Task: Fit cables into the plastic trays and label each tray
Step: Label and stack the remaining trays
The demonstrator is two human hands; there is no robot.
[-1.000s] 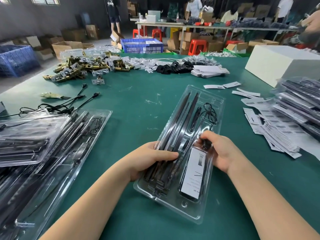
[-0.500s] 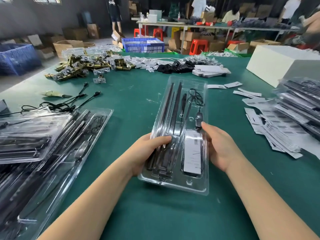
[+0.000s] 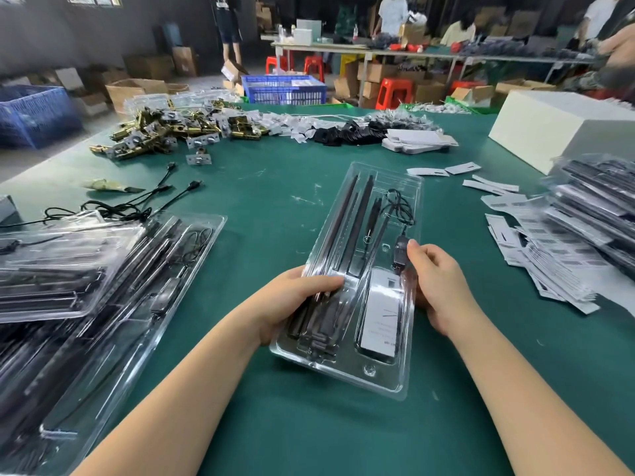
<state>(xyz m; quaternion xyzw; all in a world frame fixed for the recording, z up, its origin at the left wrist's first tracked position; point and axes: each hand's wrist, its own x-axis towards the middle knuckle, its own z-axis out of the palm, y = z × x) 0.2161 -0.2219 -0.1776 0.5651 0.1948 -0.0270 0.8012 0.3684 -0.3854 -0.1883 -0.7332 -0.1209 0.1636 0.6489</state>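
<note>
A clear, glossy plastic tray (image 3: pixel 347 367), long and moulded into narrow channels, lies slantwise on the green felt-like table (image 3: pixel 261 207), its near end closest to the person. Inside it, slim black rods (image 3: pixel 347 221) run lengthwise down the tray's left channels, a thin black cable (image 3: pixel 400 207) sits loosely coiled in the far right pocket, and a white printed card (image 3: pixel 381 314) fills the near right pocket (its print is too small to read). The left hand (image 3: pixel 292 300) grips the tray's left edge about midway along, thumb laid over the top of the rods and the fingers curled beneath the rim. The right hand (image 3: pixel 439 286) holds the opposite edge, its fingers bent inward and the thumb tip touching the cable's dark inline block just beyond the card. The tray thus sits between the two hands, both forearms reaching in from the near side. To the left of the tray lie more filled clear trays (image 3: pixel 103 286) in a loose overlapping heap; to its right a spread of white barcode labels (image 3: pixel 549 255); beyond it, a pile of brass-coloured metal fittings (image 3: pixel 165 132).
</note>
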